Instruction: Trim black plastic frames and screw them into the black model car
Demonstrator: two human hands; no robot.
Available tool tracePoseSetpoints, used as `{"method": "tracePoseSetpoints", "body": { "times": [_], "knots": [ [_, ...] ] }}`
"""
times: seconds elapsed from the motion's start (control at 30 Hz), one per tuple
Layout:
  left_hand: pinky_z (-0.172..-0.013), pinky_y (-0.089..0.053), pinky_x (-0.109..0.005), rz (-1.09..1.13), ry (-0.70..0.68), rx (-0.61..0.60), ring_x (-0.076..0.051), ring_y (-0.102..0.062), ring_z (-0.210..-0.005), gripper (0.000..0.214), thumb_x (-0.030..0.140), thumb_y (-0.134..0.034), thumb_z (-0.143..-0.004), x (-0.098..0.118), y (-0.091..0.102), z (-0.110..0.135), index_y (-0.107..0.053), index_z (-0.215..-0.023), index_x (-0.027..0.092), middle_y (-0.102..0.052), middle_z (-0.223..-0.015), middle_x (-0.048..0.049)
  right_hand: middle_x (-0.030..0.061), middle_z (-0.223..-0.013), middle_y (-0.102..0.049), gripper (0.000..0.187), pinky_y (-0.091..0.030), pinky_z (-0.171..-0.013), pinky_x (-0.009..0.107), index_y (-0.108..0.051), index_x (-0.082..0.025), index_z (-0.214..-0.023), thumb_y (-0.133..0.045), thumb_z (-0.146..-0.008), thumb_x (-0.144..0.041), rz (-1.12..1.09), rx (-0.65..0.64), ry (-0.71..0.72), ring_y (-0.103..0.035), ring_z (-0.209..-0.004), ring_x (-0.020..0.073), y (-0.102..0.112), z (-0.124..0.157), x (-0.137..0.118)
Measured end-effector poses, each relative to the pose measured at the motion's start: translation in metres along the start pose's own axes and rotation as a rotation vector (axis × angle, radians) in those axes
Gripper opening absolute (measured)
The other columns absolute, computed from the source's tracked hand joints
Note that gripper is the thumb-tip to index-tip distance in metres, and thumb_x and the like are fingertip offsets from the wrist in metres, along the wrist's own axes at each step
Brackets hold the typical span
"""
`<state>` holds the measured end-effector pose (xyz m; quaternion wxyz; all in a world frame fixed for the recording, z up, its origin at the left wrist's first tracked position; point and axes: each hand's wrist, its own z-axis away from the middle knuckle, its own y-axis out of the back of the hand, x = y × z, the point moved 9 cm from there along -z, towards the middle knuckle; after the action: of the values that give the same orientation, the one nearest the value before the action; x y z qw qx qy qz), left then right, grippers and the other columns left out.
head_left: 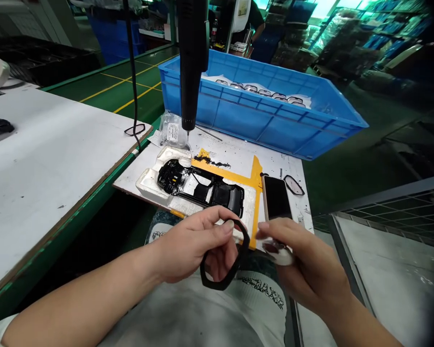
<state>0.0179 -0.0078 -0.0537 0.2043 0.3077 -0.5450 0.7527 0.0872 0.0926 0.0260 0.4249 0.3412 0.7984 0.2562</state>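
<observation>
My left hand (198, 246) pinches a thin black ring-shaped gasket (220, 282) by its upper edge, just above my lap. My right hand (304, 265) is closed around a small white and dark part (278, 250), close beside the gasket. Just beyond both hands a black plastic housing (198, 185) lies in a white foam cradle (155, 180) on a small white board (238, 159) marked with yellow tape. A dark-screened phone (277, 197) rests at the board's right side. A black electric screwdriver (192, 62) hangs tip down over the board's far left.
A blue crate (267, 120) with several lens-like parts stands behind the board. A second black gasket (294, 185) lies right of the phone, another (134, 129) on the white table (50, 159) at left. A small plastic bag (171, 131) sits near the screwdriver tip. A person stands far behind.
</observation>
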Motion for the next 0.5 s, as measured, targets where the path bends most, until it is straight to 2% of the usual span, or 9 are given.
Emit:
{"method": "tracePoseSetpoints", "body": {
  "times": [0.07, 0.1, 0.13, 0.17, 0.27, 0.4, 0.5],
  "knots": [
    [-0.04, -0.044, -0.012, -0.046, -0.015, 0.028, -0.007, -0.052, -0.039, 0.029, 0.047, -0.062, -0.097, 0.003, -0.002, 0.0, -0.058, -0.103, 0.018, -0.061, -0.058, 0.0045, 0.0069, -0.1, -0.063, 0.046, -0.051, -0.072, 0.028, -0.051, -0.023, -0.133, -0.049, -0.091, -0.006, -0.005, -0.068, 0.023, -0.062, -0.086, 0.0158, -0.006, -0.007, -0.003],
    [-0.038, -0.041, -0.012, -0.065, -0.019, 0.04, -0.006, -0.05, -0.038, 0.029, 0.046, -0.059, -0.099, 0.005, -0.003, 0.0, -0.059, -0.102, 0.017, -0.06, -0.056, 0.0046, 0.0057, -0.094, -0.061, 0.035, -0.048, -0.068, 0.027, -0.052, -0.021, -0.128, -0.047, -0.095, -0.011, 0.019, -0.083, 0.027, -0.06, -0.08, 0.0141, -0.007, -0.012, -0.004],
    [-0.037, -0.039, -0.011, -0.081, -0.016, 0.045, -0.006, -0.048, -0.037, 0.028, 0.045, -0.057, -0.1, 0.005, -0.005, 0.0, -0.059, -0.1, 0.017, -0.059, -0.055, 0.0047, 0.0037, -0.086, -0.057, 0.021, -0.044, -0.062, 0.025, -0.053, -0.019, -0.12, -0.045, -0.1, -0.021, 0.059, -0.092, 0.024, -0.056, -0.073, 0.0125, -0.007, -0.017, -0.006],
    [-0.037, -0.038, -0.011, -0.095, -0.007, 0.046, -0.005, -0.047, -0.037, 0.027, 0.042, -0.055, -0.101, 0.005, -0.006, -0.001, -0.058, -0.099, 0.016, -0.058, -0.054, 0.0049, 0.0017, -0.079, -0.053, 0.022, -0.04, -0.058, 0.025, -0.053, -0.017, -0.111, -0.042, -0.104, -0.034, 0.11, -0.091, 0.024, -0.051, -0.066, 0.0115, -0.006, -0.022, -0.007],
    [-0.036, -0.036, -0.011, -0.124, 0.046, 0.031, -0.004, -0.044, -0.035, 0.024, 0.038, -0.051, -0.102, 0.002, -0.011, 0.0, -0.058, -0.095, 0.015, -0.057, -0.051, 0.0052, -0.0008, -0.068, -0.045, 0.057, -0.032, -0.051, 0.028, -0.051, -0.017, -0.09, -0.025, -0.102, -0.067, 0.267, -0.112, 0.046, -0.042, -0.056, 0.0111, -0.007, -0.034, -0.012],
    [-0.036, -0.033, -0.011, -0.161, 0.056, 0.021, -0.004, -0.042, -0.035, 0.027, 0.038, -0.05, -0.102, 0.001, -0.012, 0.001, -0.056, -0.089, 0.015, -0.055, -0.05, 0.0051, -0.0014, -0.062, -0.044, 0.064, -0.027, -0.049, 0.029, -0.047, -0.019, -0.08, -0.016, -0.1, -0.071, 0.315, -0.175, 0.08, -0.039, -0.051, 0.0108, -0.015, -0.038, -0.014],
    [-0.036, -0.032, -0.011, -0.167, 0.04, 0.015, -0.004, -0.04, -0.035, 0.028, 0.039, -0.051, -0.102, 0.001, -0.012, 0.001, -0.056, -0.087, 0.016, -0.055, -0.051, 0.0054, -0.0021, -0.062, -0.043, 0.062, -0.027, -0.049, 0.028, -0.045, -0.02, -0.08, -0.016, -0.1, -0.071, 0.305, -0.155, 0.076, -0.038, -0.051, 0.0101, -0.016, -0.036, -0.013]
  ]
}}
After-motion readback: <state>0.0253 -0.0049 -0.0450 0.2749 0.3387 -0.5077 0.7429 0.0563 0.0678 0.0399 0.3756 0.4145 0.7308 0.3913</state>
